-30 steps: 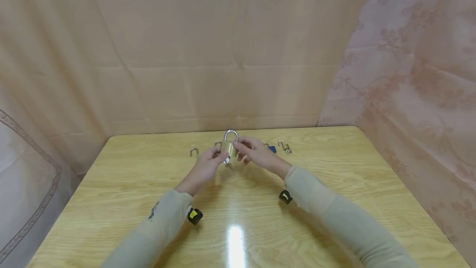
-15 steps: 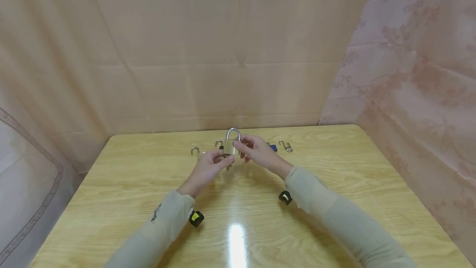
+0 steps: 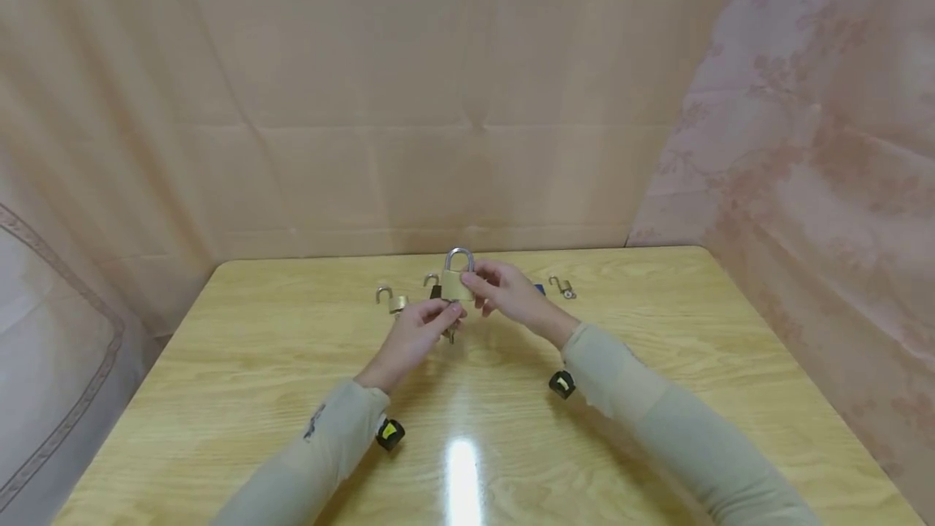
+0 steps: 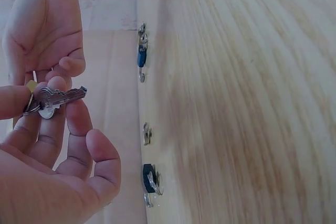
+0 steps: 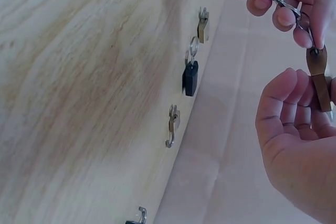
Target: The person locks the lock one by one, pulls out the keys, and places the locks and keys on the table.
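Note:
A brass padlock with a silver shackle stands upright above the table, shackle up and seated at both ends. My right hand grips its body from the right side, thumb on the front. Below it, my left hand pinches at the bottom of the lock, where the keyhole is; the fingertips hide what they pinch there. A silver key hangs on a ring over the left fingers. The right wrist view shows the lock body edge-on between the right fingers and thumb.
Behind the hands, several padlocks lie along the table's far edge: a brass one with shackle open, a black one, a blue one partly hidden, and a small brass one. A curtain hangs behind the wooden table.
The padlock has turned to face the camera more squarely and shifted slightly right. My left hand has slid from the body's lower left side down to its bottom. The right hand keeps its grip.

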`<state>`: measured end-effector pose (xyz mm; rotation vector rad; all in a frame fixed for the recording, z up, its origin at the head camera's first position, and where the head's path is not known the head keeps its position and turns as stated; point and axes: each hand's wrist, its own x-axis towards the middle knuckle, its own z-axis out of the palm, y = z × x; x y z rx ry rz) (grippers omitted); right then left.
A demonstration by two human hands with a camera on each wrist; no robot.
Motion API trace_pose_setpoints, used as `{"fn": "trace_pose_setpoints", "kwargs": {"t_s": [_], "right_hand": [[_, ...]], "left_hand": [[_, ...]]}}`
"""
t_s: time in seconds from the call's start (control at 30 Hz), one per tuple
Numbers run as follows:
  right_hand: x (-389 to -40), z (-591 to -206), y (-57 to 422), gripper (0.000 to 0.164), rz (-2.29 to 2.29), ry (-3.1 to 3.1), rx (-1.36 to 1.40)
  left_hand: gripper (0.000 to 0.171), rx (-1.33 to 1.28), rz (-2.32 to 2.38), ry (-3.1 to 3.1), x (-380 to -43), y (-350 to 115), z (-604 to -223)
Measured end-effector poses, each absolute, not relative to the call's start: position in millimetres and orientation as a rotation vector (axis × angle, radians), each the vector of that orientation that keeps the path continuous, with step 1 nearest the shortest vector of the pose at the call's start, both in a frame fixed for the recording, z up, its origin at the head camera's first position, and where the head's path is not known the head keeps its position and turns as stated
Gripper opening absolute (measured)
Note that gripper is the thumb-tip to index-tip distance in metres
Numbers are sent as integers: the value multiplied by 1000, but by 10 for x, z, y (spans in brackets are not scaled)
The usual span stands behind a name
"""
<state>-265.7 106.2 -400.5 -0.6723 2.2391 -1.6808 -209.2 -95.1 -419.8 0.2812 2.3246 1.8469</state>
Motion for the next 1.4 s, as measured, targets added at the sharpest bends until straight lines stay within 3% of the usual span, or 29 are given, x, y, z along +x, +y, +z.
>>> {"fn": "trace_pose_setpoints", "kwargs": {"t_s": [0.7, 0.97, 1.4], "right_hand": [[-2627, -4014, 975, 39, -1795, 2214, -499], [-2846, -3988, 973, 36, -2030, 2170, -310], [-2859, -4115, 1066, 33, -1899, 2111, -348]], "left_hand": [[31, 208, 1936, 2304, -2092, -855, -4203], [26, 391, 1759, 2392, -1983, -790, -4216], [22, 570, 1438, 2599, -2065, -979, -4308]]}}
